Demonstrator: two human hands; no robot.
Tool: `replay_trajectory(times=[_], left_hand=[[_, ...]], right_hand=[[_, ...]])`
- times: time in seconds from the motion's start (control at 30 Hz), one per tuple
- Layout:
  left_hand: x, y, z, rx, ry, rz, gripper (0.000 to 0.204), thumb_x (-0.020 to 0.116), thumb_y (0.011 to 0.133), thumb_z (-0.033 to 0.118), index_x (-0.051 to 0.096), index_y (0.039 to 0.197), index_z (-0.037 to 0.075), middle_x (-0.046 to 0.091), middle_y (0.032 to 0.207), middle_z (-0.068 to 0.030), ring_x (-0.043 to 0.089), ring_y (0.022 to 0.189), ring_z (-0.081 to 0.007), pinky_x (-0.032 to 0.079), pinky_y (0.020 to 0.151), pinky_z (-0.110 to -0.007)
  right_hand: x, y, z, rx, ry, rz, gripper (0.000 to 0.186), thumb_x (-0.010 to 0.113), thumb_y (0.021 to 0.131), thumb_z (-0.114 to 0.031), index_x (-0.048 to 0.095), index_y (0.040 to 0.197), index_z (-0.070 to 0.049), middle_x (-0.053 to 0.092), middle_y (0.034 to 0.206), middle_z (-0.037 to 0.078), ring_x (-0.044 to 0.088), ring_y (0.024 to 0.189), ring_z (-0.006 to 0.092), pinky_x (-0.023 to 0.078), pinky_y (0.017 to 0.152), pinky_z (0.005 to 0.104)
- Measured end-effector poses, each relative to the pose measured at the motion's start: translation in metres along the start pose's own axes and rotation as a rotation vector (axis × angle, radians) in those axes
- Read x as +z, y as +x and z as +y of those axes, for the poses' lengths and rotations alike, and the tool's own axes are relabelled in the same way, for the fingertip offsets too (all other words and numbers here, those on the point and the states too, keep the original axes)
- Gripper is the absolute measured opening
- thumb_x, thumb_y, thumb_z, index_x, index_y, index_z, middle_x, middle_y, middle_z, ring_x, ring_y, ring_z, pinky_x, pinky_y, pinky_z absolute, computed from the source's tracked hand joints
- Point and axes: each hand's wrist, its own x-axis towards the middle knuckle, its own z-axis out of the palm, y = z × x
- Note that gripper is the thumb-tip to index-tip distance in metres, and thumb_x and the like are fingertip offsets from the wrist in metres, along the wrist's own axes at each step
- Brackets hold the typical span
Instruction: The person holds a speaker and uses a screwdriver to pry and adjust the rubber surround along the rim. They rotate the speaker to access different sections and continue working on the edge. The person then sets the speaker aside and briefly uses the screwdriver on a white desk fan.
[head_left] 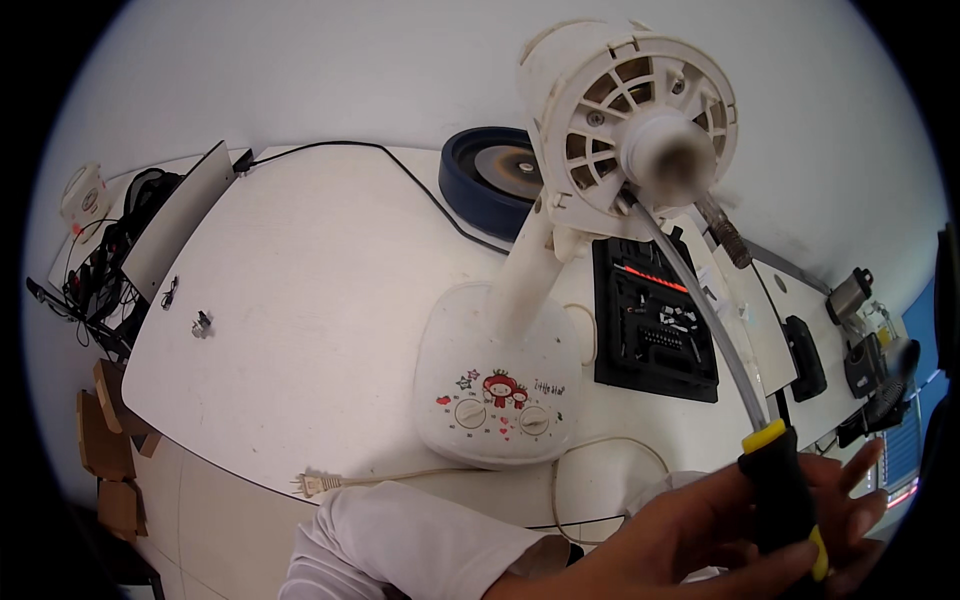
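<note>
A long screwdriver (783, 485) with a black and yellow handle runs up to the white fan motor housing (600, 125). Its shaft tip meets the housing beside the blurred central hub; the exact contact point is hidden. My left hand (690, 525) reaches across from the left and is closed on the handle, thumb over the near side. Partly hidden behind the handle, my right hand (858, 515) shows bent fingers around its right side. The housing sits on a neck above the fan base (500, 375), which has two dials and a cartoon print.
Behind the fan lies a round dark-blue item (470, 205). An open black tool case (655, 340) rests right of the base. A plug (318, 484) with its cord lies along the near table edge. Small metal parts (202, 323) are at left, cardboard boxes (105, 440) beyond.
</note>
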Motion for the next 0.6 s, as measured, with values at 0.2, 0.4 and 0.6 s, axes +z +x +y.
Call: replay_trajectory(times=[0.2, 0.4, 0.6], left_hand=[[0.012, -0.004, 0.036, -0.145, 0.721, 0.243, 0.050, 0.072, 0.091, 0.013, 0.044, 0.130, 0.002, 0.062, 0.113, -0.0111, 0.059, 0.109, -0.0157, 0.050, 0.090, -0.030], [0.009, -0.010, 0.028, -0.070, 0.652, 0.317, 0.052, 0.070, 0.092, 0.013, 0.042, 0.134, -0.001, 0.063, 0.113, -0.0110, 0.060, 0.109, -0.0170, 0.049, 0.094, -0.032], [0.001, -0.009, 0.028, -0.127, 0.586, 0.187, 0.047, 0.068, 0.095, 0.019, 0.049, 0.134, 0.001, 0.063, 0.118, -0.0116, 0.059, 0.112, -0.0178, 0.046, 0.097, -0.034]], right_hand=[[-0.008, 0.004, -0.003, -0.028, -0.095, -0.038, 0.049, 0.080, 0.080, -0.032, 0.057, 0.123, -0.040, 0.043, 0.125, -0.003, 0.042, 0.121, 0.0190, 0.035, 0.104, 0.0444], [0.004, 0.006, 0.005, -0.122, -0.094, 0.024, 0.053, 0.081, 0.077, -0.027, 0.058, 0.123, -0.039, 0.048, 0.121, -0.007, 0.045, 0.120, 0.0154, 0.033, 0.105, 0.0427], [0.027, 0.012, 0.011, -0.372, 0.388, 0.269, 0.051, 0.081, 0.071, -0.001, 0.064, 0.107, -0.033, 0.058, 0.109, -0.013, 0.047, 0.121, 0.0112, 0.031, 0.106, 0.0455]])
